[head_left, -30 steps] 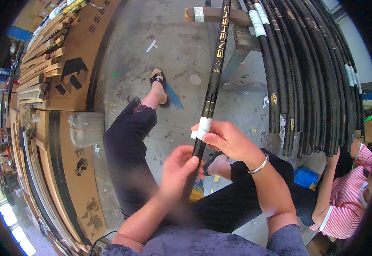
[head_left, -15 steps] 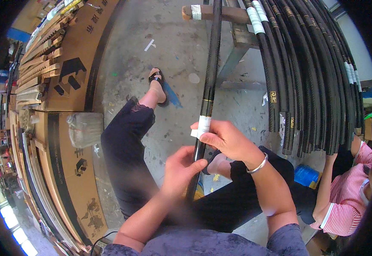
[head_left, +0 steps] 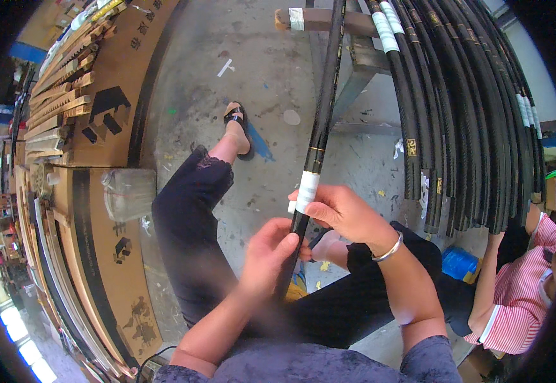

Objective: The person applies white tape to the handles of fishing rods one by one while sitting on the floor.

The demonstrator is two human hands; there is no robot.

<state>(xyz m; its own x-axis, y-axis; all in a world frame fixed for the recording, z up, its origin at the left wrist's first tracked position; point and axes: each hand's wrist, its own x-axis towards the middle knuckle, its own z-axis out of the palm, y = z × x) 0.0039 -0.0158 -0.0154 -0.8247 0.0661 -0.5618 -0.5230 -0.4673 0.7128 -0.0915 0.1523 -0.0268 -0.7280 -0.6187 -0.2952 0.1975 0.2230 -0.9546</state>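
Observation:
A long black pole (head_left: 324, 121) with thin gold bands slants from my lap up past a wooden crossbar. Around its lower part runs a wrap of white tape (head_left: 309, 184), and a small white piece juts out on the left side of it. My left hand (head_left: 266, 258) is closed round the pole just below the wrap, thumb on top. Closed on the taped part is my right hand (head_left: 345, 214), with a silver bangle on its wrist. Its thumb presses the tape from the right, and fingertips show behind the pole.
Several black poles (head_left: 459, 127) lie side by side on a stand (head_left: 368, 54) at right. Cardboard boxes (head_left: 109, 255) and wooden strips (head_left: 61, 105) line the left. Another person's striped sleeve (head_left: 514, 319) and a blue container (head_left: 459, 263) are at lower right.
The pole's far end has swung slightly to the right. Both hands keep their hold, and the small white piece beside the wrap has shifted and looks shorter.

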